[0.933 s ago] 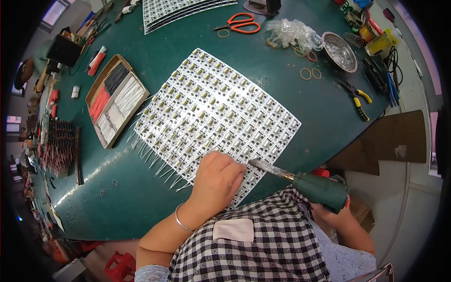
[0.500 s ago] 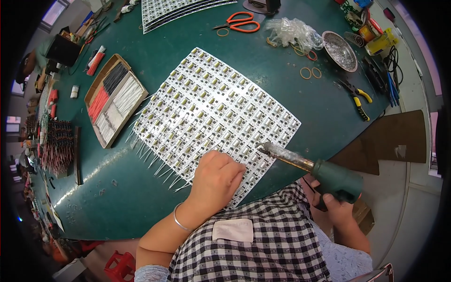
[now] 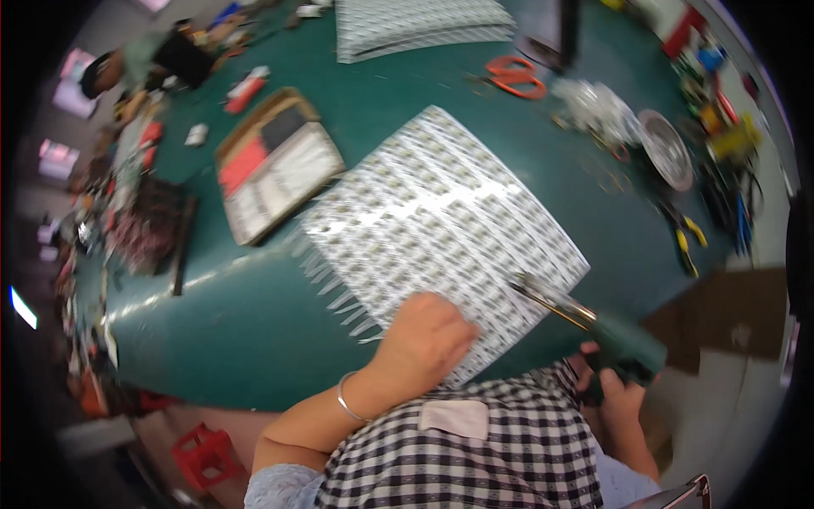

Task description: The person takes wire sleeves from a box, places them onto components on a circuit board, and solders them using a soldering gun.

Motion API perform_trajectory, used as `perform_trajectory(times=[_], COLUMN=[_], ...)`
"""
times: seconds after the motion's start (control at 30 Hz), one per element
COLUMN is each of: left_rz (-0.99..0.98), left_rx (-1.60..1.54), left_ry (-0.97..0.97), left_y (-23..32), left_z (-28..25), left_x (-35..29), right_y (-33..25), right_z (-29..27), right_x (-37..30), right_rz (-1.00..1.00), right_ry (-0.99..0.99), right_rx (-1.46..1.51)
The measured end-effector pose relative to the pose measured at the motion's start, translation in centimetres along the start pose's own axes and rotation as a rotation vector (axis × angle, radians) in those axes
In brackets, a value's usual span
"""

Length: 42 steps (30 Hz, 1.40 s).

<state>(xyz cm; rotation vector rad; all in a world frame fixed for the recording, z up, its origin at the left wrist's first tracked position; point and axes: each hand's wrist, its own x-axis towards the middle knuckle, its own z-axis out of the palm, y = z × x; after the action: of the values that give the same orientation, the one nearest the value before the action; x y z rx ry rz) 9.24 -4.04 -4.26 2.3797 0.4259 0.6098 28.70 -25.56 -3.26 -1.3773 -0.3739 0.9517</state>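
Two hands are on the job here. Nearest, the left hand (image 3: 426,338) lies knuckles-up, pressing down on the near edge of the big panel of small circuit boards (image 3: 441,225), which sits flat in the middle of the green table (image 3: 254,331). Just right of it, the right hand (image 3: 612,394) is wrapped around the dark green handle of a soldering iron (image 3: 593,327), with the metal tip resting on the panel's near right edge.

To my eye the trick is keeping that left palm flat so the sheet can't slide, fingers well back from the hot tip, and touching just one pad at a time.

Further left there's a tray of red, black and white parts (image 3: 275,165). At the far side lie orange scissors (image 3: 513,75), with a round metal dish (image 3: 667,148) off to the right and another stacked panel (image 3: 420,27) at the far edge.
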Motion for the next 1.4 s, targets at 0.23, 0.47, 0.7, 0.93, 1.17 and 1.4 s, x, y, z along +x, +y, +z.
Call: perform_trajectory(times=[0.23,0.47,0.7,0.93,1.17,1.4], left_rz=[-0.117,-0.553,-0.749,-0.717,-0.659,-0.621], left_rx=[0.309,0.714,0.816,0.765,0.732,0.839], left_ry=[0.301,0.465,0.311,0.360,0.407,0.427], left_y=[-3.6,-14.4,-16.7,-17.6,-18.0,-17.5], left_z=[-7.9,-16.9,-17.0,-16.7,-16.4,-16.4], left_x=[-1.8,-3.9,-1.8,-2.4,-2.6,-2.7], right_y=[-0.3,-0.1,0.8,1.0,1.1,1.1], right_z=[1.1,1.4,1.2,1.1,0.7,0.7], right_x=[2.7,3.8,4.5,4.6,4.3,3.7], right_rz=[-0.211,-0.208,-0.210,-0.204,-0.229,-0.243], right_ry=[0.052,0.090,0.090,0.073,0.060,0.048], right_rx=[-0.095,-0.118,-0.113,-0.109,-0.115,-0.099])
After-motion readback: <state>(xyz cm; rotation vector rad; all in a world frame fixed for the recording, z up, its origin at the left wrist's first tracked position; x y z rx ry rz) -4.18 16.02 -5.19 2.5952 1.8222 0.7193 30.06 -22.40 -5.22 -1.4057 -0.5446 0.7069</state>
